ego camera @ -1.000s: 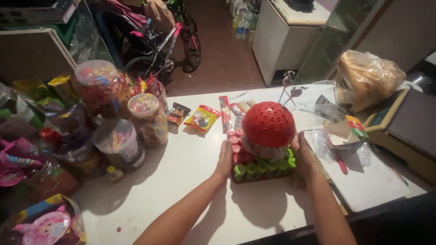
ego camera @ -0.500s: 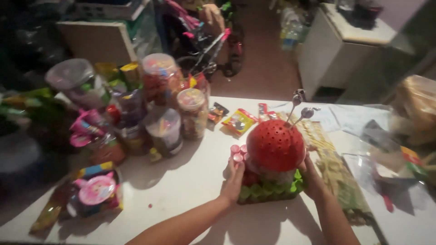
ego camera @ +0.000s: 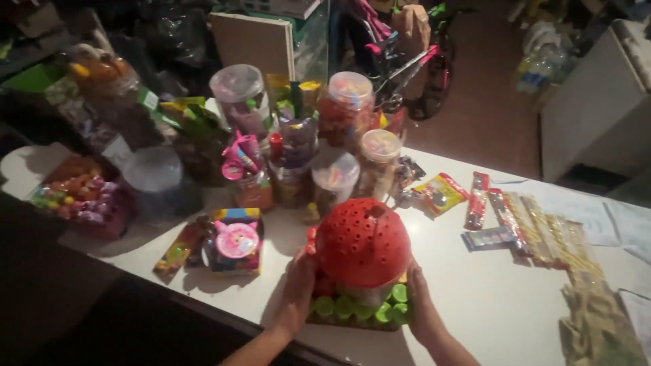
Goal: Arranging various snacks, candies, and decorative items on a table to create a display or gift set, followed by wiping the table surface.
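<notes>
A red dome with many small holes (ego camera: 363, 240) stands on a base ringed with green and red round pieces (ego camera: 352, 308), on a white counter (ego camera: 475, 298). My left hand (ego camera: 298, 288) presses against the left side of this stand. My right hand (ego camera: 420, 305) holds its right side. Both hands grip the base just under the dome.
Several clear candy jars with lids (ego camera: 349, 108) crowd the counter behind the stand. A small pink-lidded box (ego camera: 234, 240) lies to the left. Flat sweet packets (ego camera: 441, 193) and long strips (ego camera: 536, 227) lie to the right. A dark stroller (ego camera: 407, 54) stands behind the counter.
The view has swung left and the stand has slid left along the counter with both hands still on it. The scene has grown darker.
</notes>
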